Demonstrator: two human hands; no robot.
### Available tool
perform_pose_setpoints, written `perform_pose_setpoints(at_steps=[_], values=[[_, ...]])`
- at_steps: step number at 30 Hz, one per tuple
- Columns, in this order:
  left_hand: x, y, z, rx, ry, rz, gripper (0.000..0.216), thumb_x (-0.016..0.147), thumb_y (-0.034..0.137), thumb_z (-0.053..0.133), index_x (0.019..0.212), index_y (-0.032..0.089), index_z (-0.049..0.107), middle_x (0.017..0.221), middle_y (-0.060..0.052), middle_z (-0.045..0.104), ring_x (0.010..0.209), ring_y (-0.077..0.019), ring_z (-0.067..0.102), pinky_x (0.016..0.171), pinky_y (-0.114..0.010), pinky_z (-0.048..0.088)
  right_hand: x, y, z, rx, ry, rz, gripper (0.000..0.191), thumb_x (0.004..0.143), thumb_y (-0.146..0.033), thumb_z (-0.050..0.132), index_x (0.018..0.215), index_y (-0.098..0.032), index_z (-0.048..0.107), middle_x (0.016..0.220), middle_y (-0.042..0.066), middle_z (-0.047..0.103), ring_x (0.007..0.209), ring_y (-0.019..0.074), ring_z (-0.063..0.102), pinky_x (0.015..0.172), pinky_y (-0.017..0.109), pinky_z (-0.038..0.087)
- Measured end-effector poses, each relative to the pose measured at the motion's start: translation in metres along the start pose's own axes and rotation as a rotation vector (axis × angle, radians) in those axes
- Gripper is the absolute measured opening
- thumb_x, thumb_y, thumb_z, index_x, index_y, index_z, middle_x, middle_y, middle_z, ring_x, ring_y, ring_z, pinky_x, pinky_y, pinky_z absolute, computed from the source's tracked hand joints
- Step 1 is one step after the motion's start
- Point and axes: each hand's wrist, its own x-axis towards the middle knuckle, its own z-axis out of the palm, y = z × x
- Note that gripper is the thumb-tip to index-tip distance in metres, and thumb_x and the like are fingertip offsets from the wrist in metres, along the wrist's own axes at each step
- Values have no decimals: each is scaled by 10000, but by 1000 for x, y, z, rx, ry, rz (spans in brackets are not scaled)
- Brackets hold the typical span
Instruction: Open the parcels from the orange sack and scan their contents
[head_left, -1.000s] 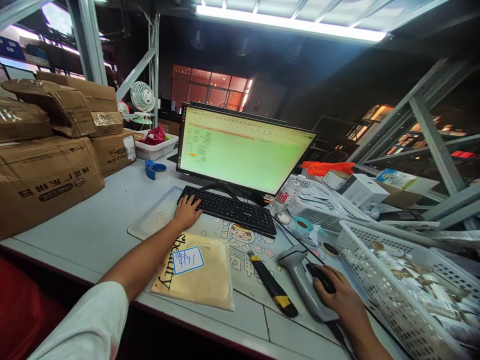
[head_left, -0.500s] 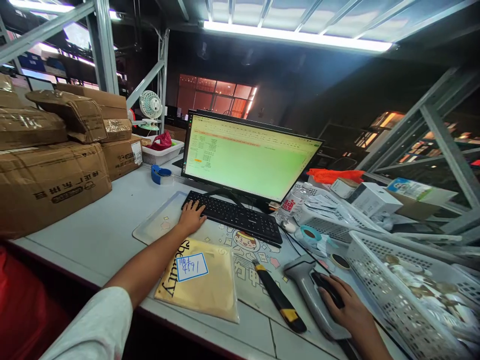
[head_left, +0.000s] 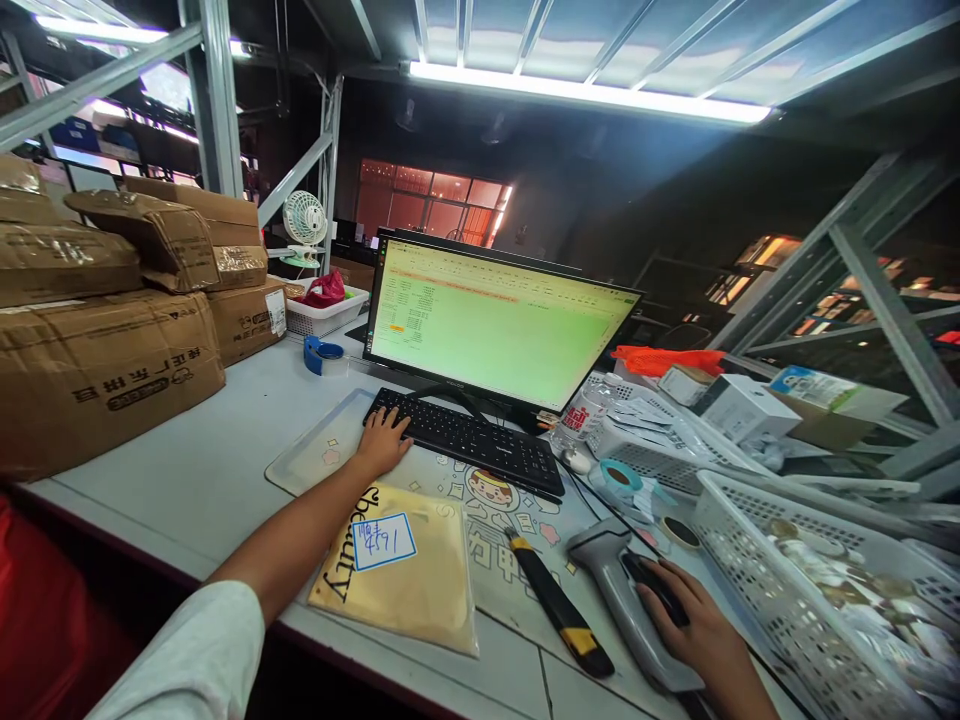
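My left hand [head_left: 384,442] rests with fingers spread on the left end of a black keyboard [head_left: 480,440]. Curved over a black computer mouse [head_left: 661,592] is my right hand [head_left: 701,625]. Just left of the mouse lies a grey barcode scanner [head_left: 621,585], and beside that a black and yellow utility knife [head_left: 556,600]. A yellow plastic-wrapped packet [head_left: 427,595] with a handwritten label [head_left: 385,541] sits below my left forearm, which overlaps its upper left corner. Behind the keyboard, the monitor [head_left: 495,325] displays a green spreadsheet.
Cardboard boxes [head_left: 112,370] are stacked at the left. A blue tape dispenser [head_left: 324,355] and a small fan [head_left: 304,220] stand further back. On the right are a white basket [head_left: 757,560] of small items, tape rolls [head_left: 621,477] and a plastic bottle [head_left: 581,415].
The camera view has shifted slightly, so the scene sits a little lower. Both hands keep their places on the keyboard and the mouse.
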Motion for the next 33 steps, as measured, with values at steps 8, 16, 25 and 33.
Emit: perform_pose_setpoints(at_steps=[8, 16, 25, 33], values=[[-1, 1, -4, -2, -29, -9, 585, 1030, 487, 429, 1557, 238, 470, 1655, -119, 367, 1533, -378, 290, 1242, -527, 243, 1, 1, -2, -12, 10, -35, 449, 855, -548, 521, 1108, -250, 742, 1183, 101, 718, 1044, 286, 740, 934, 418, 612], [-1, 2, -5, 8, -24, -8, 581, 1024, 478, 449, 1552, 237, 478, 1655, -116, 369, 1532, -375, 289, 1244, -527, 242, 0, 0, -2, -32, -5, -14, 462, 848, -541, 512, 1133, -251, 732, 1201, 102, 718, 1050, 289, 740, 925, 422, 611], [0, 2, -4, 13, -20, -4, 584, 1026, 472, 451, 1554, 226, 478, 1653, -125, 371, 1533, -381, 289, 1252, -524, 233, -1, -1, -1, -24, 9, -17, 461, 868, -557, 500, 1136, -257, 725, 1207, 98, 711, 1069, 287, 731, 944, 417, 603], [-1, 1, -3, 7, -34, -1, 593, 1027, 479, 442, 1562, 225, 464, 1657, -124, 361, 1534, -385, 286, 1247, -537, 239, -3, 5, 2, -33, 13, -69, 443, 914, -539, 493, 1146, -238, 721, 1214, 120, 691, 1060, 286, 730, 925, 427, 610]])
